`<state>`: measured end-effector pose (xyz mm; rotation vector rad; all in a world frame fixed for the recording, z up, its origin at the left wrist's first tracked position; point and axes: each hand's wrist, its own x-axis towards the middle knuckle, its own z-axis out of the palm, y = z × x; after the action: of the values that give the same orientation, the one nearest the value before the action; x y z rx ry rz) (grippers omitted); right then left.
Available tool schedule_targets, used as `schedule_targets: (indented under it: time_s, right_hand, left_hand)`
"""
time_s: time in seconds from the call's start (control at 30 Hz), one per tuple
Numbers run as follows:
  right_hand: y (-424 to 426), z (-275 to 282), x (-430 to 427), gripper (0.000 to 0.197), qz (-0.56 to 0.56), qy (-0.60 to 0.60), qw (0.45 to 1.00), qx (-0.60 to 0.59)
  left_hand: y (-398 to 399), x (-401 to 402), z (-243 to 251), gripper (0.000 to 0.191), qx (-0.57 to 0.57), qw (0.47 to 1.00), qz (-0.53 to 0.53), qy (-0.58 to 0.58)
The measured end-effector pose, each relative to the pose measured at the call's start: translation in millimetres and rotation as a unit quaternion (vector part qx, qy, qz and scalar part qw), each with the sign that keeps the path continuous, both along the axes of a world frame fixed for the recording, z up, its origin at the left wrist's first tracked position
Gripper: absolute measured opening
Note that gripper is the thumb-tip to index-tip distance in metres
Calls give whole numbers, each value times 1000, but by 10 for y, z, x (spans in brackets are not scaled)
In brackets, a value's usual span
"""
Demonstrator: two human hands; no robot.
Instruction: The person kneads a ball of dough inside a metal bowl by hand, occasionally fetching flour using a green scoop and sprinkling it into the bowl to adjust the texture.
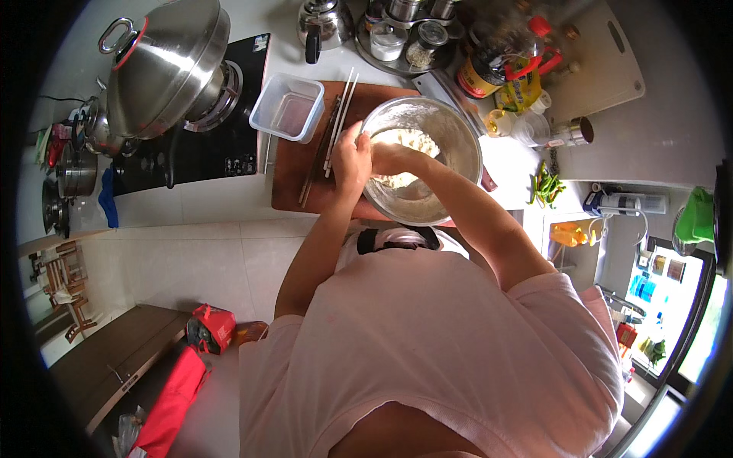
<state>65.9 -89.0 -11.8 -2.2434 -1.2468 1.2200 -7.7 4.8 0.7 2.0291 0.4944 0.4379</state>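
A metal mixing bowl [458, 194] stands on a brown cutting board [289, 189], tilted slightly in this view. Pale, lumpy dough [415, 139] lies inside, with flour dusted up the bowl's wall. My left hand [350, 159] grips the bowl's left rim, thumb over the edge. Inside the bowl, my right hand [392, 158] presses on or into the dough; its fingers are largely hidden. White chopsticks [342, 123] and darker ones [318, 157] lie on the board just left of my left hand. A clear plastic container [287, 109] rests at the board's upper left corner.
A cleaver [452, 97] lies behind the bowl, its handle end at the right. A gas stove [212, 151] bears a large lidded steel wok [172, 63]. Farther back are a kettle [325, 26], a tray of spice jars [401, 63] and a sauce bottle [481, 74]. Green peppers [547, 186] lie right.
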Motion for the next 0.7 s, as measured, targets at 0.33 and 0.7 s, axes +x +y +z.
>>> schedule_targets:
  time_s: [0.33,0.7]
  right_hand:
    - [-470,373,-442,20,-225,-220,949,2]
    - [-494,296,-425,28,-199,-168,965,24]
  left_hand:
    - [-5,-25,14,26,2,1000,-1,1]
    - [-34,-20,-9,33,-82,997,7,9]
